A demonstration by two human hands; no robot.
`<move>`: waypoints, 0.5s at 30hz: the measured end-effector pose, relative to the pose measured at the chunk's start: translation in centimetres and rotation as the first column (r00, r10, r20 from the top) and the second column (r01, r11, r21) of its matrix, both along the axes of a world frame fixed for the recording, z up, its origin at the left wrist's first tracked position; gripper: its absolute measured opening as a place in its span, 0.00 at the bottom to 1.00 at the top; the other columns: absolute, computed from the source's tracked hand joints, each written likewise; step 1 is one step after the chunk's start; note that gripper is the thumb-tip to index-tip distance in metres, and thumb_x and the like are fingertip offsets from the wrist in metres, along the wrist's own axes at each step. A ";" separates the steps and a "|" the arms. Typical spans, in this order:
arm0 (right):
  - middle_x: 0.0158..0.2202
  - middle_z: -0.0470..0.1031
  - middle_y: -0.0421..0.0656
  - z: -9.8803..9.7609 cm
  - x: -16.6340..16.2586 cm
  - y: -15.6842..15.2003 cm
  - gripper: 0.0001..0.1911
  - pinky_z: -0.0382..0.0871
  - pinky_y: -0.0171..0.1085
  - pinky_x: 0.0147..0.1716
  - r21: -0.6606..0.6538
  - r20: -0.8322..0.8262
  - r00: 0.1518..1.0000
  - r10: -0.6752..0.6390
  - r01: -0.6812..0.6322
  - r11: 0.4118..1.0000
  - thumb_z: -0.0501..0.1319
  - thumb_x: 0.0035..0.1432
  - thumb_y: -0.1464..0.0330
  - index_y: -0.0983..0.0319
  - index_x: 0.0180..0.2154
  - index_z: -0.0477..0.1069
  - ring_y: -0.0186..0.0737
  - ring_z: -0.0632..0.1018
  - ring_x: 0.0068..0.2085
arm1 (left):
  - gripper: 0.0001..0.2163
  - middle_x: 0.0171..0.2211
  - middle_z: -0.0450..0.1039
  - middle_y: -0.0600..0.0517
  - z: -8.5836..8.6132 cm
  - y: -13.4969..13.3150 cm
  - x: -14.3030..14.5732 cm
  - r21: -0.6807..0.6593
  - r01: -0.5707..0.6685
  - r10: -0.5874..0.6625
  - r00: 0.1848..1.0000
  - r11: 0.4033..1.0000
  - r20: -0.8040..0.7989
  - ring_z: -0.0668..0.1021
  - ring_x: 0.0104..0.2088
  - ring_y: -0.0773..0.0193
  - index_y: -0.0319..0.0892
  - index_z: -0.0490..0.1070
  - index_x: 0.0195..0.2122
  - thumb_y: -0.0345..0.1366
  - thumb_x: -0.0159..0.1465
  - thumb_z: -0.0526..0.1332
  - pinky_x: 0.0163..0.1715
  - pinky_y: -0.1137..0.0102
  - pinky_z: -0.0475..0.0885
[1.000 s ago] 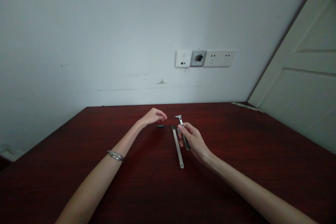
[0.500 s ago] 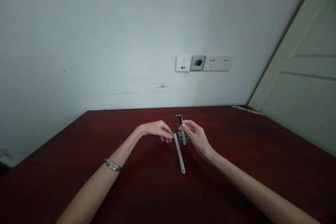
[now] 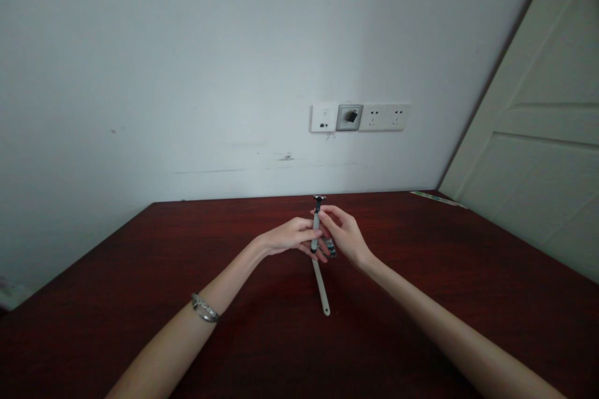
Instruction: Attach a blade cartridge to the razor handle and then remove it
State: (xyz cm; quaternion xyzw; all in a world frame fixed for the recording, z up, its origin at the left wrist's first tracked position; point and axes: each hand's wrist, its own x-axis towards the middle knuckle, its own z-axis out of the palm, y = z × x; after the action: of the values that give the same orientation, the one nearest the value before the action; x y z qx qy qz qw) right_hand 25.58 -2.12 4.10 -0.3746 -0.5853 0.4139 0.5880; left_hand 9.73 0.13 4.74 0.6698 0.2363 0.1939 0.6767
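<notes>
A razor (image 3: 315,223) with a grey handle, a black neck and a T-shaped head stands nearly upright above the table, its head at the top. My right hand (image 3: 347,237) pinches it near the neck. Lower on the handle, my left hand (image 3: 289,235) closes with its thumb in front and its fingers behind. Below the hands, a long flat light-grey stick (image 3: 322,290) with a hole at its near end lies on the table; its far end is hidden by my left hand. A small shiny dark-and-clear thing (image 3: 332,248), partly covered by fingers, lies between the hands.
The dark red wooden table (image 3: 243,336) meets a white wall at the back. Wall sockets (image 3: 384,117) and a switch panel (image 3: 322,118) sit above it. A thin printed strip (image 3: 437,198) lies at the back right corner, near a white panelled door (image 3: 538,156).
My right hand has brought the razor slightly left and turned its head to face me. My left hand has moved right and taken hold of the lower handle.
</notes>
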 end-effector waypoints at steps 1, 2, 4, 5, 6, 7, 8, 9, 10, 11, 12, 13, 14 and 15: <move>0.33 0.74 0.43 0.0 0.3 0.2 0.14 0.69 0.35 0.31 -0.004 0.011 1.000 -0.003 0.003 1.000 0.61 0.50 0.58 0.61 0.35 0.68 0.36 0.74 0.32 | 0.14 0.35 0.75 0.40 0.1 0.0 -0.1 -0.004 0.002 -0.002 1.000 1.000 -0.002 0.79 0.31 0.60 0.35 0.68 0.40 0.42 0.62 0.58 0.35 0.64 0.72; 0.32 0.73 0.42 0.0 0.7 0.3 0.15 0.69 0.34 0.27 -0.019 0.018 1.000 -0.006 0.007 1.000 0.60 0.51 0.57 0.60 0.37 0.67 0.35 0.74 0.30 | 0.14 0.35 0.75 0.40 0.3 0.1 -0.3 -0.010 -0.001 0.001 1.000 1.000 0.001 0.79 0.32 0.59 0.35 0.67 0.40 0.42 0.62 0.58 0.35 0.63 0.72; 0.29 0.71 0.38 -0.1 1.7 0.6 0.15 0.65 0.32 0.19 -0.067 0.057 0.998 -0.012 0.016 0.998 0.58 0.52 0.57 0.59 0.38 0.62 0.33 0.72 0.24 | 0.13 0.35 0.75 0.39 0.7 0.2 -0.7 -0.031 -0.013 0.014 1.000 0.999 0.027 0.79 0.34 0.57 0.35 0.66 0.41 0.41 0.62 0.57 0.37 0.62 0.72; 0.26 0.70 0.37 -0.3 2.2 0.6 0.14 0.62 0.30 0.16 -0.095 0.116 0.993 -0.008 0.019 0.995 0.57 0.53 0.58 0.59 0.37 0.61 0.32 0.70 0.21 | 0.13 0.35 0.75 0.39 1.0 0.3 -1.0 -0.043 -0.019 0.021 0.999 0.999 0.049 0.79 0.34 0.57 0.35 0.66 0.41 0.40 0.62 0.57 0.38 0.61 0.72; 0.24 0.68 0.35 -0.4 2.6 0.6 0.12 0.60 0.29 0.14 -0.124 0.209 0.978 0.010 0.016 0.992 0.56 0.53 0.58 0.59 0.36 0.60 0.31 0.68 0.18 | 0.12 0.35 0.75 0.39 1.2 0.4 -1.2 -0.054 -0.023 0.027 0.997 0.998 0.078 0.79 0.35 0.56 0.35 0.65 0.41 0.39 0.63 0.57 0.38 0.61 0.72; 0.21 0.67 0.34 -0.6 3.0 0.4 0.11 0.58 0.29 0.13 -0.150 0.328 0.944 0.045 0.005 0.989 0.55 0.54 0.59 0.60 0.34 0.61 0.31 0.67 0.16 | 0.12 0.35 0.75 0.39 1.5 0.5 -1.4 -0.062 -0.028 0.035 0.994 0.998 0.108 0.79 0.36 0.55 0.35 0.65 0.41 0.39 0.63 0.57 0.38 0.61 0.72; 0.19 0.67 0.35 -0.8 3.2 0.2 0.10 0.57 0.29 0.14 -0.167 0.459 0.884 0.088 -0.012 0.986 0.54 0.55 0.60 0.60 0.32 0.62 0.30 0.66 0.16 | 0.11 0.35 0.75 0.40 1.6 0.6 -1.5 -0.065 -0.036 0.044 0.990 0.997 0.133 0.79 0.36 0.55 0.35 0.65 0.41 0.38 0.63 0.56 0.37 0.61 0.72; 0.18 0.67 0.36 -1.0 3.2 -0.2 0.10 0.58 0.30 0.16 -0.167 0.590 0.799 0.115 -0.019 0.986 0.53 0.55 0.61 0.61 0.29 0.63 0.31 0.67 0.16 | 0.11 0.34 0.75 0.40 1.8 0.7 -1.6 -0.061 -0.051 0.060 0.986 0.997 0.153 0.79 0.35 0.55 0.35 0.65 0.40 0.38 0.63 0.56 0.36 0.62 0.73; 0.18 0.68 0.38 -1.2 3.1 -0.6 0.11 0.59 0.31 0.18 -0.150 0.707 0.697 0.118 -0.014 0.989 0.53 0.55 0.62 0.62 0.26 0.64 0.32 0.69 0.18 | 0.10 0.34 0.75 0.41 1.9 0.8 -1.7 -0.053 -0.075 0.083 0.982 0.996 0.169 0.79 0.35 0.55 0.35 0.65 0.40 0.38 0.63 0.56 0.35 0.63 0.73; 0.19 0.69 0.40 -1.3 2.9 -1.1 0.13 0.60 0.32 0.20 -0.121 0.802 0.589 0.098 0.000 0.993 0.53 0.55 0.62 0.62 0.24 0.65 0.34 0.71 0.21 | 0.10 0.33 0.75 0.41 2.0 0.9 -1.6 -0.042 -0.107 0.112 0.978 0.993 0.178 0.79 0.34 0.56 0.35 0.65 0.39 0.38 0.63 0.56 0.34 0.65 0.73; 0.21 0.71 0.42 -1.5 2.5 -1.6 0.15 0.61 0.33 0.23 -0.082 0.873 0.485 0.062 0.021 0.996 0.54 0.55 0.60 0.62 0.22 0.66 0.36 0.73 0.24 | 0.10 0.33 0.75 0.42 1.9 1.1 -1.6 -0.029 -0.143 0.146 0.973 0.989 0.181 0.79 0.33 0.56 0.35 0.64 0.38 0.38 0.63 0.56 0.32 0.66 0.73; 0.23 0.73 0.44 -1.7 2.1 -2.0 0.16 0.62 0.34 0.25 -0.043 0.920 0.391 0.023 0.043 0.998 0.54 0.55 0.59 0.62 0.22 0.67 0.39 0.74 0.26 | 0.10 0.32 0.75 0.42 1.9 1.2 -1.5 -0.013 -0.181 0.181 0.967 0.983 0.179 0.79 0.32 0.57 0.36 0.64 0.38 0.38 0.63 0.56 0.30 0.68 0.73; 0.25 0.74 0.45 -1.9 1.7 -2.5 0.18 0.62 0.35 0.26 -0.013 0.950 0.312 -0.006 0.060 0.998 0.53 0.56 0.57 0.62 0.22 0.67 0.42 0.76 0.28 | 0.10 0.31 0.75 0.43 1.8 1.3 -1.4 0.004 -0.217 0.213 0.961 0.976 0.176 0.79 0.32 0.58 0.36 0.64 0.38 0.39 0.63 0.56 0.28 0.69 0.73; 0.27 0.74 0.46 -2.2 1.2 -2.9 0.19 0.63 0.36 0.27 0.006 0.968 0.249 -0.022 0.067 0.998 0.53 0.56 0.55 0.61 0.24 0.68 0.44 0.76 0.30 | 0.10 0.31 0.74 0.43 1.6 1.4 -1.3 0.020 -0.248 0.241 0.955 0.968 0.170 0.79 0.31 0.58 0.36 0.64 0.37 0.39 0.62 0.56 0.27 0.70 0.73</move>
State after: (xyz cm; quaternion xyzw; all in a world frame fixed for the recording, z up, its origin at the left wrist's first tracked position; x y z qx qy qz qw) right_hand 26.79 -5.01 1.93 -0.5766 -0.8043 0.0917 0.1109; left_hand 8.44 1.57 6.37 0.6306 0.2561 0.3363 0.6509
